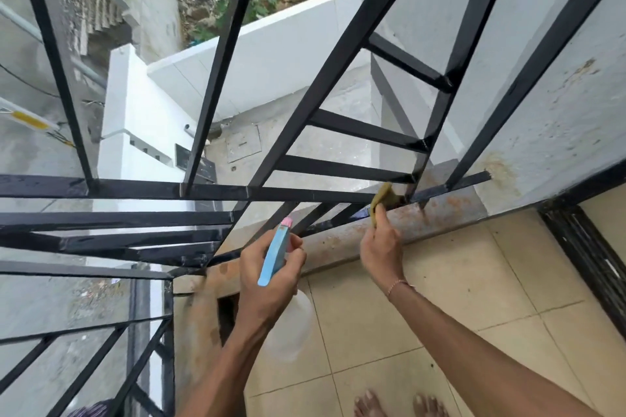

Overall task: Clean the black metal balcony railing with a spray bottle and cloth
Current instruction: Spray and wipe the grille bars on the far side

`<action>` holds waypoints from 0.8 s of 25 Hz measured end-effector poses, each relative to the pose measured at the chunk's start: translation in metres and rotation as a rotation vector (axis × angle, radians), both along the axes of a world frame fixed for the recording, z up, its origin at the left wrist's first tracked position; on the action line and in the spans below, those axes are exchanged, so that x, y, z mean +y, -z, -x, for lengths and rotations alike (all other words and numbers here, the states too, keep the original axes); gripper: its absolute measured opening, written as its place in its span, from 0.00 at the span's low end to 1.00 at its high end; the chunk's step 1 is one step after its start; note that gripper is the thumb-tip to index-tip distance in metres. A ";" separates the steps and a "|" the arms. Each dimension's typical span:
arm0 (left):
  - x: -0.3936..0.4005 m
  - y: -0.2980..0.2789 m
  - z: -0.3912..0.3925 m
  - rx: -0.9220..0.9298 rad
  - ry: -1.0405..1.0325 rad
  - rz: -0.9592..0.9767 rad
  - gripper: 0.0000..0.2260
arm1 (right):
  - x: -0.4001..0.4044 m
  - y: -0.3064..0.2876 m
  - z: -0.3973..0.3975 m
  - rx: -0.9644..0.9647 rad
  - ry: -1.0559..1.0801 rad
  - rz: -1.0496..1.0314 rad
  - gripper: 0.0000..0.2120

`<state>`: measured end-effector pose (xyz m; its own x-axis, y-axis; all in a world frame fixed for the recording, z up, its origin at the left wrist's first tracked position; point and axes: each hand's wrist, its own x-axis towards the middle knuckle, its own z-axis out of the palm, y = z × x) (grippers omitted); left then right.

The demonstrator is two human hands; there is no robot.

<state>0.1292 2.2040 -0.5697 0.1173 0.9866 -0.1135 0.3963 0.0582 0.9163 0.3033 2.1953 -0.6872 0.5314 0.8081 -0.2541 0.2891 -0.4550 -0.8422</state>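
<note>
Two hands work low: your right hand (381,240) pinches the yellow cloth (382,201) against the black railing (216,193), whose bottom rail runs leftward; your left hand (267,274) clasps the spray bottle (276,252), nozzle aimed far.

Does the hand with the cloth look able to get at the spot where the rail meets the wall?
Probably yes: the right hand already presses the cloth on the railing nearby, and nothing blocks the way to the wall.
</note>
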 end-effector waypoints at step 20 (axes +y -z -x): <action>0.027 0.032 0.037 0.006 -0.124 -0.012 0.03 | 0.047 0.044 0.004 -0.182 -0.469 -0.095 0.41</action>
<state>0.0925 2.2305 -0.6013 -0.0067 0.9948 -0.1018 0.3920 0.0963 0.9149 0.2989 2.2423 -0.7316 0.1352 0.9852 -0.1053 0.5895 -0.1654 -0.7907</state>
